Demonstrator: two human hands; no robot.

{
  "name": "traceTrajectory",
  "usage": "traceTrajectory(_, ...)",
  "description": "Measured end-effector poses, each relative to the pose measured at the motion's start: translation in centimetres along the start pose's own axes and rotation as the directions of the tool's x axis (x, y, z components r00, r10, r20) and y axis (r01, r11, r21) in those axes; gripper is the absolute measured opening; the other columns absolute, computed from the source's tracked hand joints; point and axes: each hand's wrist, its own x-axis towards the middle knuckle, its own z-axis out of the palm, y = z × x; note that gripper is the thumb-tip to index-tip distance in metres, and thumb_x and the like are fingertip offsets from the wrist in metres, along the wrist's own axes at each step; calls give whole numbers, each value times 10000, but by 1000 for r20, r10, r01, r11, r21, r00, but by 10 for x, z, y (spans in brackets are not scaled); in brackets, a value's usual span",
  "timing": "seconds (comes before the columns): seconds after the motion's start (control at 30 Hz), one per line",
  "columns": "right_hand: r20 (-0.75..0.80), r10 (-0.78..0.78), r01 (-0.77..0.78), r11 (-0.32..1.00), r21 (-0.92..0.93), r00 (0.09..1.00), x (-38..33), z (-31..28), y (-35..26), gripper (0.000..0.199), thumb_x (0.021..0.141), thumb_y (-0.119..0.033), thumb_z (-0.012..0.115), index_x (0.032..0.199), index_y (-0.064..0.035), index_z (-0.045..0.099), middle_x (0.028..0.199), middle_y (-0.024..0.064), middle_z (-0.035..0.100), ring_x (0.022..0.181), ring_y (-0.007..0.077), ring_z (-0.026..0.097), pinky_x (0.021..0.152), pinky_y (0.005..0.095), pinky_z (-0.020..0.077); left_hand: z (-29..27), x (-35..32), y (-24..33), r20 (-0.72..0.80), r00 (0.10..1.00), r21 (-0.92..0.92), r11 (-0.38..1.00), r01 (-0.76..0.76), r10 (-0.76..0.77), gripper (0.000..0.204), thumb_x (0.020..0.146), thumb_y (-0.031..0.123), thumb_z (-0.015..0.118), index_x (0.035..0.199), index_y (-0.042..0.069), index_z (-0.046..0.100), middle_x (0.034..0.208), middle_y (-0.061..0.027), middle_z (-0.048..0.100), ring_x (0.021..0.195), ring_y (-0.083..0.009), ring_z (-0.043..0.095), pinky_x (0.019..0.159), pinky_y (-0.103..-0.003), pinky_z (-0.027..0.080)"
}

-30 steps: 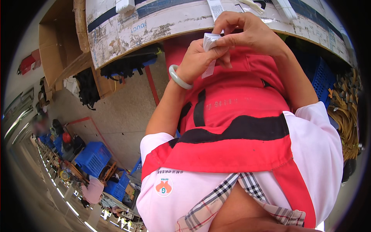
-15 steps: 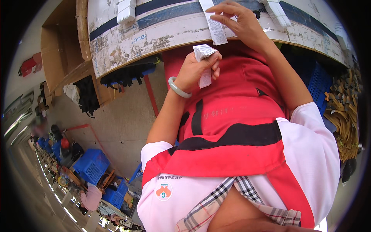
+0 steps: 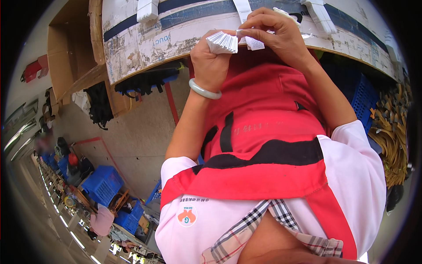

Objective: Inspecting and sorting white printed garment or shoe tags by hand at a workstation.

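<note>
My left hand (image 3: 210, 64), with a pale bangle at the wrist, is closed around a fanned bundle of folded white labels (image 3: 222, 42) just over the table's near edge. Thumb and fingers of my right hand (image 3: 283, 38) pinch a small white label right beside that bundle. Behind the hands, a white label strip (image 3: 242, 8) runs down the table, partly covered by my right fingers. A printed label end (image 3: 255, 43) shows beneath them.
The worn white table (image 3: 132, 61) carries a label stack (image 3: 147, 11) to the left and another stack (image 3: 320, 17) to the right. An open cardboard box (image 3: 70, 48) stands at the left. Blue crates (image 3: 362, 99) and brown straps (image 3: 391, 141) are at the right.
My left hand has risen toward the table and turned, bringing the fanned labels up. My right hand has lowered beside it, its fingertips now pinching a label.
</note>
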Motion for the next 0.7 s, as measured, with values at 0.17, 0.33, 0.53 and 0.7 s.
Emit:
traceTrajectory(0.17,87,110,-122,983,138,990,-6,-1,-1,143,888,-114,670,992,-16,683,904,22,633,824,80,592,750,221,499,-6,-6,10,49,970,-49,969,240,-238,178,826,-54,635,991,-5,681,847,-22,680,794,-81,621,703,-224,501)
traceTrajectory(0.33,69,113,-123,979,163,991,-12,3,2,184,883,-153,686,977,4,673,839,43,659,767,98,607,696,236,508,-9,-11,6,78,950,-85,948,308,-301,188,817,-54,637,990,-2,687,868,-22,684,800,-74,615,691,-222,500)
traceTrajectory(0.53,90,71,-85,982,166,993,-12,5,2,188,884,-153,683,960,18,668,819,34,653,740,95,597,692,235,499,-8,-16,3,95,929,-165,914,369,-358,174,823,-36,646,988,-1,688,874,-17,682,777,-73,609,654,-219,496)
traceTrajectory(0.7,262,208,-277,924,265,942,-9,-8,-5,177,882,-154,683,941,12,671,792,40,651,707,85,588,666,214,477,-7,-10,11,215,786,-232,751,618,-580,97,866,77,686,923,0,674,821,-39,672,632,-79,572,514,-210,444)
